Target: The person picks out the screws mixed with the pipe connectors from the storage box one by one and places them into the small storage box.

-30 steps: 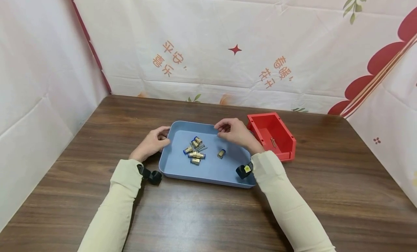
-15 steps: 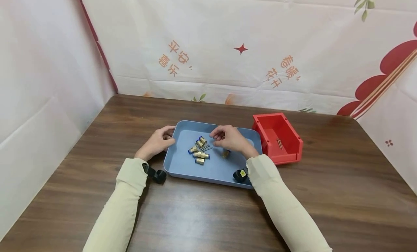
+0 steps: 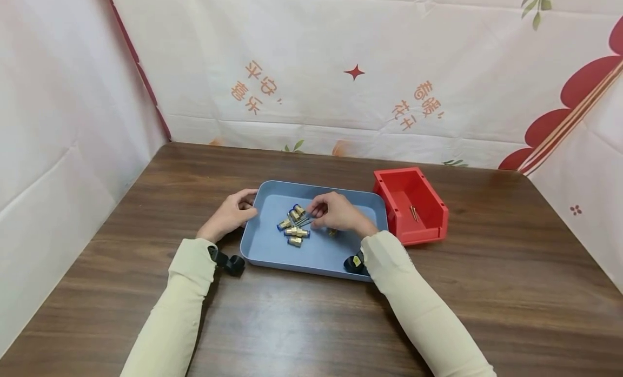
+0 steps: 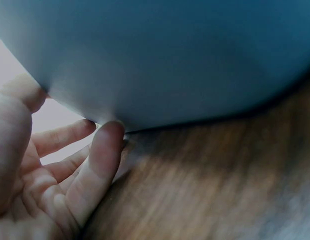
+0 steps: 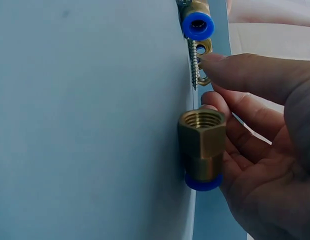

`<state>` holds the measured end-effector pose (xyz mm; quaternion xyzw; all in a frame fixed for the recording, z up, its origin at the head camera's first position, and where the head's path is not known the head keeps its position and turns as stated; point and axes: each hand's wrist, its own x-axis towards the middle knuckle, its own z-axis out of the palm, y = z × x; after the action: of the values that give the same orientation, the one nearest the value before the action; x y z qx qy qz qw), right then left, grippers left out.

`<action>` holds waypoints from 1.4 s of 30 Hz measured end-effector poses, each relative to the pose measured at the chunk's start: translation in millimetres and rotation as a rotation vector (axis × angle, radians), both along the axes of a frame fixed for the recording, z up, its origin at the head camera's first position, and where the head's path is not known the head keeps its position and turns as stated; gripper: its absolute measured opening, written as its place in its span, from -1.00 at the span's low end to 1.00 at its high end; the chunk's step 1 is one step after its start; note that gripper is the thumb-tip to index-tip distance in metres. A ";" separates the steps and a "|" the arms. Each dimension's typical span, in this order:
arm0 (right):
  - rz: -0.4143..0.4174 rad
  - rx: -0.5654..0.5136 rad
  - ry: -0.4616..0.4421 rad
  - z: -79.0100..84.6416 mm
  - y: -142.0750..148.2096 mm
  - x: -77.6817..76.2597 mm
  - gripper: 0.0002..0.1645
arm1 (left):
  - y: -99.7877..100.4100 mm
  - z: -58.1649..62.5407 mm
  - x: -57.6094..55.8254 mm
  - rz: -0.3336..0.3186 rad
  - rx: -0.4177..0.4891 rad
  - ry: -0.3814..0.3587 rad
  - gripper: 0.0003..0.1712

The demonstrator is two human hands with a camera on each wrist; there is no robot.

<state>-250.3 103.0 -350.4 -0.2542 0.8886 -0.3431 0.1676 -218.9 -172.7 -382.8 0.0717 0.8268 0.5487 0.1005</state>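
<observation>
My left hand (image 3: pixel 229 215) holds the left rim of the blue tray (image 3: pixel 336 266), thumb over the edge. In the left wrist view, fingers (image 4: pixel 102 150) touch the tray's outer wall (image 4: pixel 160 65). Over the tray, my right hand (image 3: pixel 338 212) reaches down beside silver screws (image 3: pixel 303 222) heaped with several brass push-in fittings (image 3: pixel 294 241) with blue collars. In the right wrist view, thumb and fingertips stand apart near a threaded screw (image 5: pixel 193 65), with nothing seen between them; whether the thumb touches it is unclear. A lone brass fitting (image 5: pixel 202 145) lies below that hand.
A red bin (image 3: pixel 433 225) stands against the tray's right side, with a few brass-coloured screws (image 3: pixel 413 213) inside. Both stand on a dark wooden table (image 3: pixel 292 317). A patterned white cloth (image 3: pixel 311 52) hangs behind its far edge.
My right hand has moved left and nearer over the tray, from its far right part to the screws, now partly covering the lone fitting. The left hand keeps its place on the rim.
</observation>
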 end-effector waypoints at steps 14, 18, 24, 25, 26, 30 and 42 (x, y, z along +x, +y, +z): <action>-0.016 0.029 -0.010 -4.2 -4.3 1.2 -0.68 | -2.5 -3.4 -0.1 -0.015 -0.002 0.012 -0.36; -0.023 0.025 -0.015 -4.7 -4.6 0.8 -0.70 | -3.0 -3.9 -0.1 -0.026 0.001 0.012 -0.36; -0.034 0.015 -0.016 -4.5 -3.7 1.1 -0.78 | -2.5 -3.1 -0.3 -0.035 0.020 0.023 -0.35; -0.036 0.014 -0.016 -4.6 -3.6 1.4 -0.80 | -2.5 -3.0 -0.3 -0.034 0.018 0.022 -0.35; -0.039 0.013 -0.018 -4.6 -3.9 1.8 -0.82 | -2.7 -3.1 -0.1 -0.032 0.016 0.019 -0.36; -0.045 0.012 -0.016 -4.7 -5.6 3.1 -0.89 | -3.1 -2.8 0.1 -0.024 0.008 0.015 -0.37; -0.042 0.042 0.032 -3.6 -5.4 5.6 -0.94 | 0.0 -1.1 1.4 -0.021 0.006 0.011 -0.36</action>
<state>-244.8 97.6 -353.9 -0.2372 0.9033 -0.3239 0.1513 -217.4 -172.7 -383.8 0.0834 0.8249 0.5498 0.1015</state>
